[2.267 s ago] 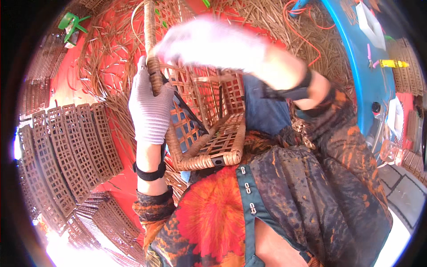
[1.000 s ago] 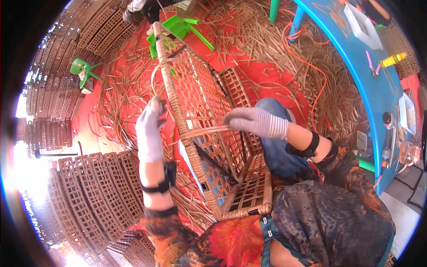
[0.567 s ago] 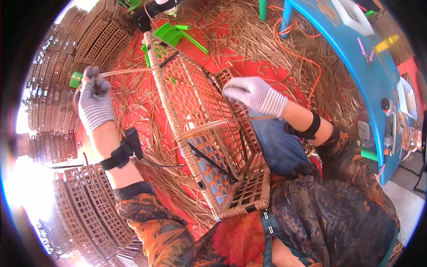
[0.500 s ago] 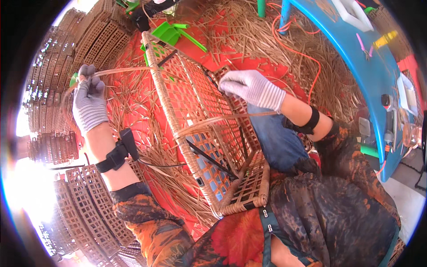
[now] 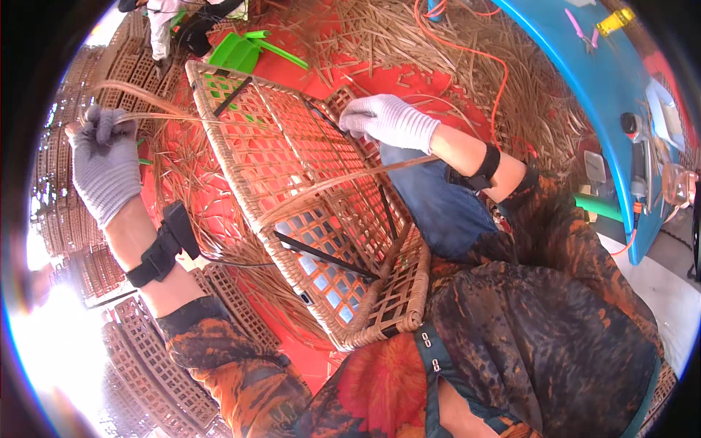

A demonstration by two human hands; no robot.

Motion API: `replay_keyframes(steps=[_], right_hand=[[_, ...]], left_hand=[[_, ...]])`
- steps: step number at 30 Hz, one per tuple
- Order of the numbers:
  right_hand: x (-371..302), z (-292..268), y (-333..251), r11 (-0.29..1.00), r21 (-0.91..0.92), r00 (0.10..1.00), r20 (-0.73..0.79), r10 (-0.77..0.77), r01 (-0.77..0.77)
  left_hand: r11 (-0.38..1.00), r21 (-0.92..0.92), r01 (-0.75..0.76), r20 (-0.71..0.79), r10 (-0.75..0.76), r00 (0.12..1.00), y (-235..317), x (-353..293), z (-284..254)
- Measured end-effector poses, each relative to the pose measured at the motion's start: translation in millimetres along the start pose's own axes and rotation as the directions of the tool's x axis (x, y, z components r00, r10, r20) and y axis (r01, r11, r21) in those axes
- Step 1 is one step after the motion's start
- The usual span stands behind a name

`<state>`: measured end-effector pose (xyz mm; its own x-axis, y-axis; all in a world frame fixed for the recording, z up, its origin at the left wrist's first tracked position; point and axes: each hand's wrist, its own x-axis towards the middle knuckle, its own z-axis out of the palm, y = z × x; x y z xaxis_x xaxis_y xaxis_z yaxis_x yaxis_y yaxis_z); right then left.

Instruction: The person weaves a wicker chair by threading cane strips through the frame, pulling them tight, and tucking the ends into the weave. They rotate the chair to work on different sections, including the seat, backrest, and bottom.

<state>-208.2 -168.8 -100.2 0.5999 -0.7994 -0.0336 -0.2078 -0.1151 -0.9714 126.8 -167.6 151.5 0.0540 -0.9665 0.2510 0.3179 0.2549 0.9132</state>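
The basket point(image 5: 235, 174), an open woven frame, sits tilted in the person's lap, its near end against the shirt point(image 5: 376, 387) and its right side beside the knee point(image 5: 431, 201). I see no clamp on it, so a hard tug at the left rim could swing it round.

2 strands show at the weave. The upper strand point(image 5: 164, 117) runs from the left rim out to the left hand point(image 5: 106, 157); the lower strand point(image 5: 321, 188) crosses above the opening toward the right cuff. Whether they are 1 length, I cannot tell. Pulled at a sharp angle over the rim, the upper strand might kink or split; the lower strand could sag or catch at the right wrist.

The left fingers are narrow, pinched on the upper strand, well apart from the rim; the glove fabric might let it slip. A thin dark cord point(image 5: 234, 263) from the left strap point(image 5: 153, 263) leads toward the basket and could snag on it.

The right hand point(image 5: 391, 125) is above the basket's right side, fingers curled narrow; whether they hold anything, I cannot tell.

Beyond, scraps point(image 5: 438, 58) litter the floor and could tangle with a trailing end. The blue table point(image 5: 577, 80) stands to the right.
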Motion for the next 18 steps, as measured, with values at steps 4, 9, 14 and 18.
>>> replay_keyframes(steps=[4,9,14,18], right_hand=[[9,-22,-3,1.000,-0.008,1.000,-0.018,0.018,-0.018],[61,1,-64,0.931,-0.027,0.923,-0.122,-0.365,0.365],[101,30,-130,0.870,0.284,0.895,0.077,-0.439,0.402],[98,19,-146,0.880,0.398,0.897,0.240,-0.372,0.259]], left_hand=[[0.999,0.022,-0.040,-0.180,0.043,0.983,-44,3,67],[0.981,-0.126,0.149,0.298,-0.106,0.949,-21,2,43],[0.993,0.112,0.033,0.097,-0.044,0.994,-16,-17,62],[0.986,0.155,-0.062,0.183,0.033,0.983,-19,-10,55]])
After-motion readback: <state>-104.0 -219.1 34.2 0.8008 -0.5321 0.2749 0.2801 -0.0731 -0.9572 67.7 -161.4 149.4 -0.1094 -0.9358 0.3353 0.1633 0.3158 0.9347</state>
